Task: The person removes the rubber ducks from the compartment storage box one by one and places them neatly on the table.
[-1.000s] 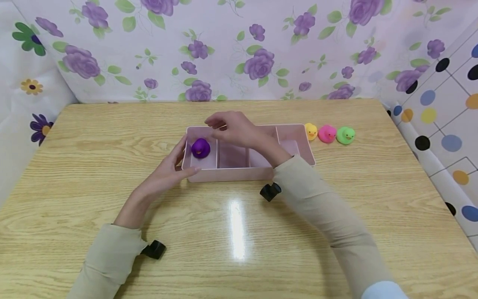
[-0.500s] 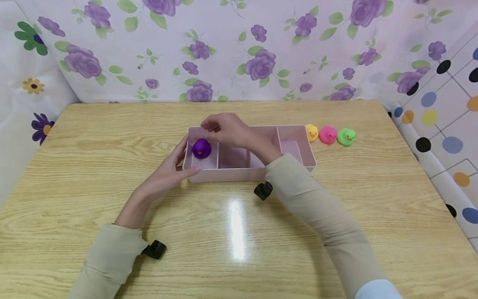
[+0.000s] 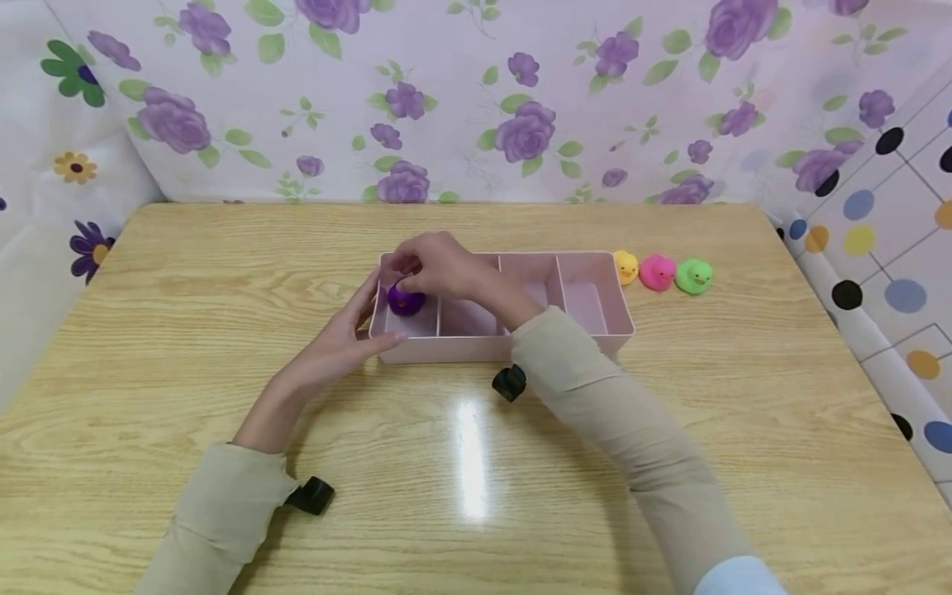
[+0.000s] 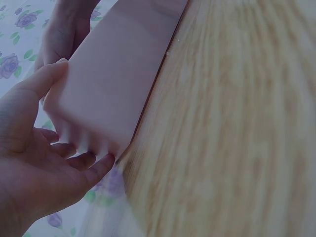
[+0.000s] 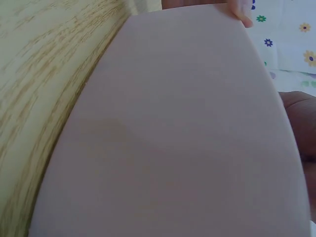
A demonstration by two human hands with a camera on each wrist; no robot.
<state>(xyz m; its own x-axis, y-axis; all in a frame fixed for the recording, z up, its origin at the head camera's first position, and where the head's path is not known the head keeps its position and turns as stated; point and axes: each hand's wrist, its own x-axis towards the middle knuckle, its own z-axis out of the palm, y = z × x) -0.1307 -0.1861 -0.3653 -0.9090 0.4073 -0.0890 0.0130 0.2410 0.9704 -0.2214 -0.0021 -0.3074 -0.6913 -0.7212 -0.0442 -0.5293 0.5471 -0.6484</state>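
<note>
A pale pink divided box (image 3: 513,349) lies lengthwise on the wooden table, and a purple rubber duck (image 3: 405,304) sits in its leftmost compartment. My left hand (image 3: 330,343) grips the box's left end, thumb over the front rim and fingertips against the end wall, as the left wrist view shows with the hand (image 4: 44,163) close up. Reaching in from above, my right hand (image 3: 446,266) has its thumb and fingers curled at the duck's head, covering part of it. In the right wrist view the box wall (image 5: 163,123) hides most of that hand (image 5: 300,128).
Right of the box stand a yellow duck (image 3: 626,268), a pink duck (image 3: 658,272) and a green duck (image 3: 694,277) in a row. A flowered cloth (image 3: 446,107) hangs behind the table, a dotted one (image 3: 892,273) along the right side.
My right hand has moved left and down, from over the divider into the leftmost compartment, with its fingers closing at the purple duck. The left hand keeps its hold on the box.
</note>
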